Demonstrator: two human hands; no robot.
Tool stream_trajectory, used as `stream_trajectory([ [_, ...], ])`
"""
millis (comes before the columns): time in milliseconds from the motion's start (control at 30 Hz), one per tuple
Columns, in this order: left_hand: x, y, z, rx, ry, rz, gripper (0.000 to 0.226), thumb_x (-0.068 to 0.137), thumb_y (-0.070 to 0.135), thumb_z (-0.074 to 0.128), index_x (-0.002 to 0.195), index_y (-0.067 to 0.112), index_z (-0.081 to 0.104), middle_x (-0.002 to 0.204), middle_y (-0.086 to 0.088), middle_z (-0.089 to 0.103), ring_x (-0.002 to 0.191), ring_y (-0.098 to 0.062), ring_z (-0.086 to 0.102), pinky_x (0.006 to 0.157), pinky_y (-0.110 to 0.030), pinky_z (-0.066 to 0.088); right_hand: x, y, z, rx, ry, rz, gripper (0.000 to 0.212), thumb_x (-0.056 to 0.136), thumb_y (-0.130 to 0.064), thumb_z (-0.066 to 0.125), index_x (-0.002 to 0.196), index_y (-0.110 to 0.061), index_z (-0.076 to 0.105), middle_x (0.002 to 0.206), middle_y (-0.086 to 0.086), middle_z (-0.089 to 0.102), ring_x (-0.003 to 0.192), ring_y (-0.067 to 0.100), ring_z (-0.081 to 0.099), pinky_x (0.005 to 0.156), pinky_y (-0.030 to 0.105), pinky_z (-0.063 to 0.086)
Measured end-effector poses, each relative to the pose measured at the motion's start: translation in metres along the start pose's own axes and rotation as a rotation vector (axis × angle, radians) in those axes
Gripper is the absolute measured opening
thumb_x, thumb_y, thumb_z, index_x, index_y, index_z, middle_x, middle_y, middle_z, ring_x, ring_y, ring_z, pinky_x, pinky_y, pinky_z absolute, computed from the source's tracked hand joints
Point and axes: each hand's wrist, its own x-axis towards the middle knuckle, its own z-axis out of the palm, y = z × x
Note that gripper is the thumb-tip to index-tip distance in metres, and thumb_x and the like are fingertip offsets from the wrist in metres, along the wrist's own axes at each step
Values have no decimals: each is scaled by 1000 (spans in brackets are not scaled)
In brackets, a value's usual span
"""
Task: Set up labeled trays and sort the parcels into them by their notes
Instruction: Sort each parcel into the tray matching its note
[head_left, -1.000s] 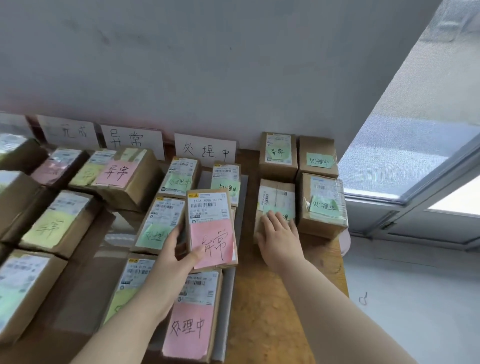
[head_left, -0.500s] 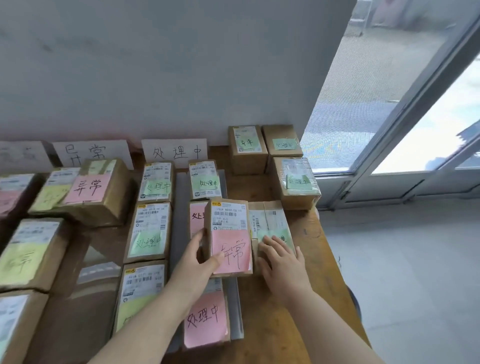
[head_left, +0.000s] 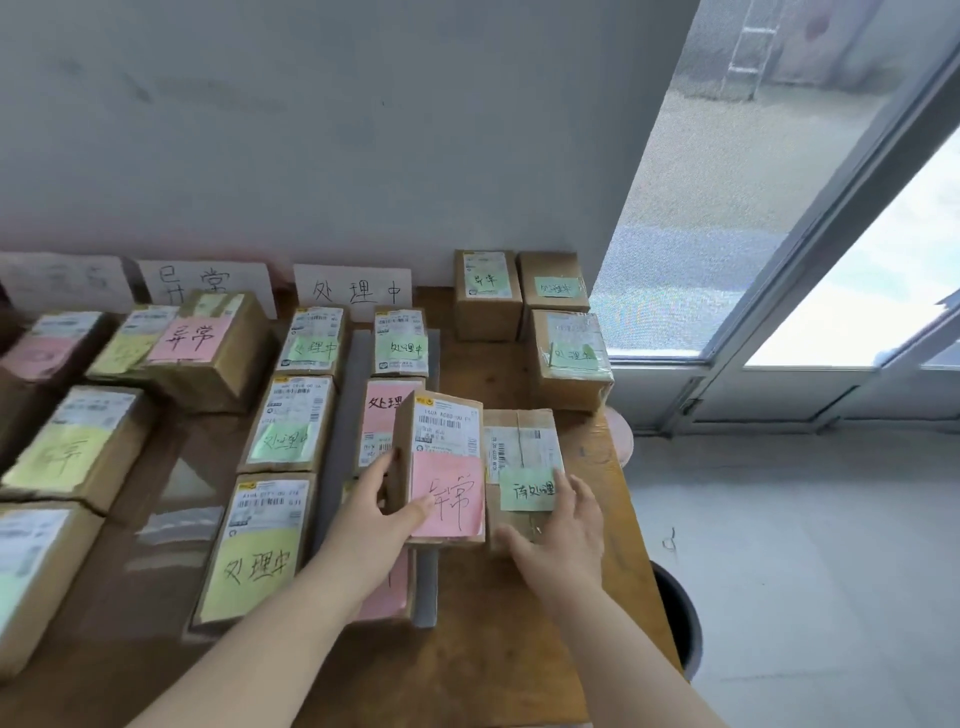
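My left hand (head_left: 375, 512) grips a cardboard parcel with a pink note (head_left: 445, 467), thumb on the note and fingers behind its left side, tilted up over the grey tray (head_left: 427, 582). To its right, my right hand (head_left: 558, 535) holds a parcel with a green note (head_left: 522, 457) lying on the wooden table (head_left: 519, 649), fingers along its right side and thumb at its near edge. Several parcels with green, yellow and pink notes lie in the tray. White label cards (head_left: 353, 292) lean against the wall.
Three more parcels (head_left: 569, 358) stand at the table's far right corner. More parcels with notes fill the trays on the left (head_left: 78, 447). A dark bin (head_left: 678, 618) sits on the floor by the table's right edge, next to a glass door.
Both hands have drawn their parcels nearer to me. The green-note parcel slid toward the front edge and its note now shows. The view turned right.
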Motion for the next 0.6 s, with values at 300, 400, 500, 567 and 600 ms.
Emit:
stream_trajectory([
  [300, -31, -22, 25, 10, 179, -65, 71, 89, 22, 66, 144, 45, 27, 139, 10, 48, 124, -19, 50, 96, -47, 50, 7, 26, 8, 336, -170, 188, 132, 52, -50, 87, 151, -32, 2, 146, 0, 40, 136, 26, 36, 108, 50, 37],
  [400, -33, -23, 36, 194, 272, -61, 75, 87, 32, 66, 147, 42, 23, 149, 5, 35, 136, -21, 35, 106, -50, 39, -6, 36, 10, 417, -131, 128, 125, 54, -43, 88, 149, -36, 7, 140, -4, 47, 130, 20, 44, 106, 45, 41],
  [500, -31, -18, 44, 239, 303, -53, 74, 87, 34, 65, 148, 38, 22, 152, 4, 32, 139, -20, 30, 109, -46, 35, -9, 46, 7, 434, -133, 96, 122, 57, -33, 89, 150, -31, 10, 134, -6, 49, 127, 17, 46, 104, 38, 43],
  [567, -32, -14, 48, 205, 280, -38, 74, 88, 30, 65, 149, 34, 23, 152, 3, 31, 138, -20, 31, 109, -41, 35, -9, 51, 3, 415, -148, 57, 118, 53, -32, 90, 147, -32, 17, 131, -8, 50, 126, 17, 46, 103, 40, 45],
  [600, -32, -12, 50, 189, 275, -24, 74, 89, 28, 65, 149, 34, 23, 152, 3, 31, 138, -20, 31, 109, -41, 34, -8, 54, 1, 430, -173, 34, 111, 54, -30, 89, 143, -34, 24, 128, -10, 51, 124, 15, 47, 99, 39, 48],
])
